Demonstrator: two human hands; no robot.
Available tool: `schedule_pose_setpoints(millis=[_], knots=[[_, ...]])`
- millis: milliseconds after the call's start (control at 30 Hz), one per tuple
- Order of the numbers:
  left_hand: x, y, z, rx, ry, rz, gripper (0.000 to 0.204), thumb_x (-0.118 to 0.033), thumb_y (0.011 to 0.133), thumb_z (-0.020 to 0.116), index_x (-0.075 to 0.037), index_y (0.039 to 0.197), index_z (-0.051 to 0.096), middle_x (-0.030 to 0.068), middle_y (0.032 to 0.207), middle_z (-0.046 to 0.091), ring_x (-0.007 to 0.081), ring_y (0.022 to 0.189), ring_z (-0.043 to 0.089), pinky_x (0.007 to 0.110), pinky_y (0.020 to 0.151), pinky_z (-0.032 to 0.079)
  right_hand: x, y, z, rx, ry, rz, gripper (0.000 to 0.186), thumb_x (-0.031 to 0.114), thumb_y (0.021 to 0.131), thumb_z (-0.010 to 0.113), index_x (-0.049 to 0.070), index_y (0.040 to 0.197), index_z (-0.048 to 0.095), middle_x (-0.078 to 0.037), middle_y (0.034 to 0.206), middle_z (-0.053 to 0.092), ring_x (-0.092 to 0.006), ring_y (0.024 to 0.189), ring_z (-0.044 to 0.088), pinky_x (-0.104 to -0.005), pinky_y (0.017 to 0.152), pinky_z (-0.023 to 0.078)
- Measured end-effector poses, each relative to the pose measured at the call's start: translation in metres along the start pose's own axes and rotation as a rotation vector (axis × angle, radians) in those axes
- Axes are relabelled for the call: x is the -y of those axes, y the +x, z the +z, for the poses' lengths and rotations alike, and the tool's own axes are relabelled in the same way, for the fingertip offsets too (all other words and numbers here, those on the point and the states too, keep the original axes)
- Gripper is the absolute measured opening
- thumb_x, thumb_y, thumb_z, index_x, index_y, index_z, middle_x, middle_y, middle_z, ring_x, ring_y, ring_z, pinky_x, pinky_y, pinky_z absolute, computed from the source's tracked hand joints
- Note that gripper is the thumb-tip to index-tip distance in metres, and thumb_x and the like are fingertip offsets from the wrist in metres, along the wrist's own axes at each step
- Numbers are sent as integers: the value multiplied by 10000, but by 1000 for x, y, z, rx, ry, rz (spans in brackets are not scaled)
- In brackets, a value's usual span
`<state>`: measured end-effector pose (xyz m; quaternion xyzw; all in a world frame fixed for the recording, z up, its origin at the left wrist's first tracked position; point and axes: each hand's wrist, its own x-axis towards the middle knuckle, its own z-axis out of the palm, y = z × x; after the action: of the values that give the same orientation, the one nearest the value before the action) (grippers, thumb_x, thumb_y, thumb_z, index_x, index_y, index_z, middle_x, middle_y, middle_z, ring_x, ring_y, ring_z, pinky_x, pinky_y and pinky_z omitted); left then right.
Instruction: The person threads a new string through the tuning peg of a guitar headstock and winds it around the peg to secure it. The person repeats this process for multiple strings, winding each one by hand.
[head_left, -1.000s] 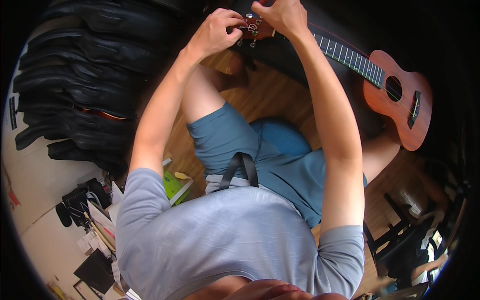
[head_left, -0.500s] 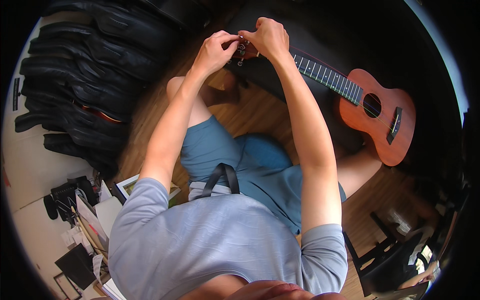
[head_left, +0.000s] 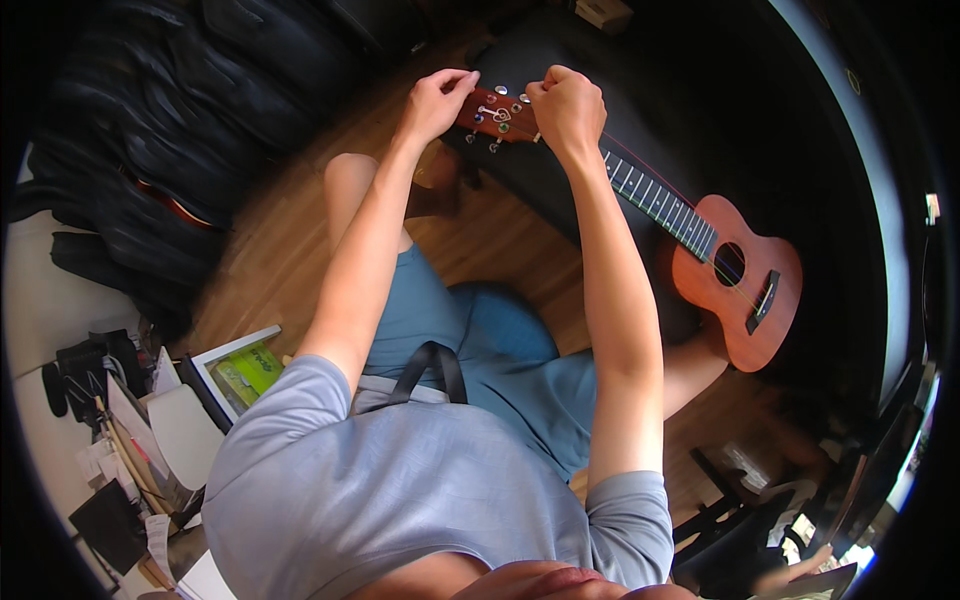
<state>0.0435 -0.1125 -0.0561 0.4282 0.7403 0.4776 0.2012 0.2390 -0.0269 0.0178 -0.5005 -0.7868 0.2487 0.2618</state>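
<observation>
A reddish-brown ukulele (head_left: pixel 697 275) lies slantwise, its body at the right and its headstock (head_left: pixel 485 117) at the upper middle. Shiny tuning pegs stick out along both headstock edges. My left hand (head_left: pixel 436 105) is just beyond the headstock's end, thumb and fingertips pinched together; whatever is between them is too small to make out. Closed into a fist, my right hand (head_left: pixel 570 108) is over the upper part of the neck near the nut, close to one peg. Its curled fingers hide anything inside. A thin red string runs along the fretboard (head_left: pixel 660 203).
The ukulele rests on a black padded surface (head_left: pixel 545 195). Black instrument cases (head_left: pixel 110 130) crowd the upper left. Papers and a white-edged tray (head_left: pixel 205 375) with a green packet are at the lower left, and a dark stand is at the lower right.
My hands have drawn apart, uncovering the headstock between them. My right fingers have curled into a fist. The whole view has shifted, with the ukulele's body now lower in it.
</observation>
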Motion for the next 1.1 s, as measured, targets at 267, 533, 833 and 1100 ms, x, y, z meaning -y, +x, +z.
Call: schedule_pose_setpoints(millis=[267,533,833,1100], knots=[[-44,62,-11,550,397,-48,520,-618,857,741,-126,1003,824,82,908,782,185,828,728,332,791,572,9,-2,-8,-31,92,53,199,196,823,718,25,740,660,-149,706,686,-346,694,675,-418,696,537],[-50,66,-32,896,157,-79,407,-474,853,825,-79,935,774,2,779,688,82,625,583,245,587,492,18,-21,-14,-41,217,-49,359,102,849,735,-10,658,452,-54,559,359,-140,566,309,-326,521,363],[-43,45,-43,942,140,-151,393,-391,862,816,-42,1004,702,7,684,627,99,610,609,259,537,499,30,-43,-14,-4,225,-72,417,78,851,753,9,643,398,-15,576,289,-93,580,265,-310,496,278],[-40,45,-60,1012,-71,10,243,-256,951,743,-92,1128,776,20,998,778,105,854,688,273,751,562,28,-49,-13,-40,254,-149,451,89,847,761,30,641,365,13,600,260,-72,595,256,-282,500,239]])
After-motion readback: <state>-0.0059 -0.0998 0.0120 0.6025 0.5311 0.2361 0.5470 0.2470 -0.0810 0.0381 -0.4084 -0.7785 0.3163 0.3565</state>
